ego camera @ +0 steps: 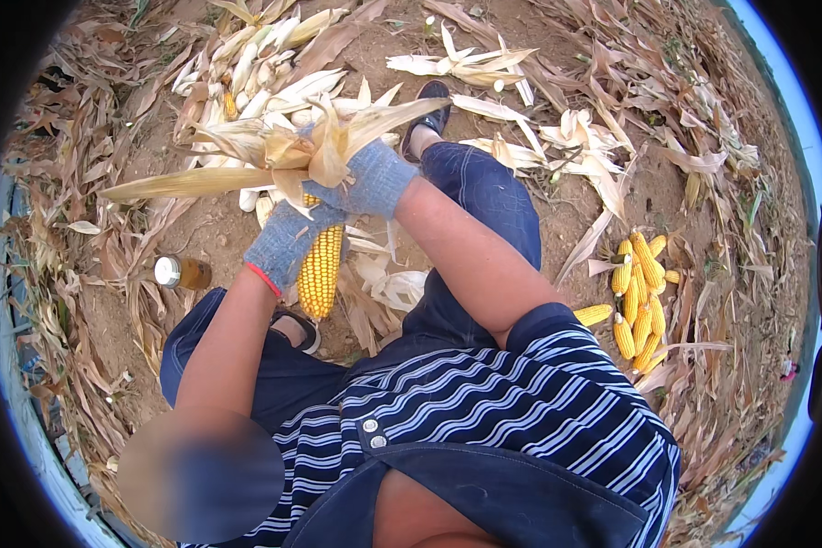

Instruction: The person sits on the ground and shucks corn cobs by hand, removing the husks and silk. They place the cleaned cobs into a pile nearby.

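Observation:
My left hand [279, 244], in a grey knitted work glove with a red cuff edge, grips a yellow ear of corn [320, 270]. The bare kernels point down toward my body. Dry husk leaves [246, 179] are peeled back at the far end of the ear and fan out to the left and upper right. My right hand [377, 179], gloved in the same grey knit, closes around the husk at the base of the ear, just beyond my left hand. The husk hides some of its fingers.
Unhusked ears [253, 68] lie heaped on the soil ahead. Bare yellow ears [637, 294] are piled to the right. A jar with a white lid [168, 272] and amber contents lies left of my knee. Loose husks [582, 140] and dry stalks [712, 82] cover the ground around.

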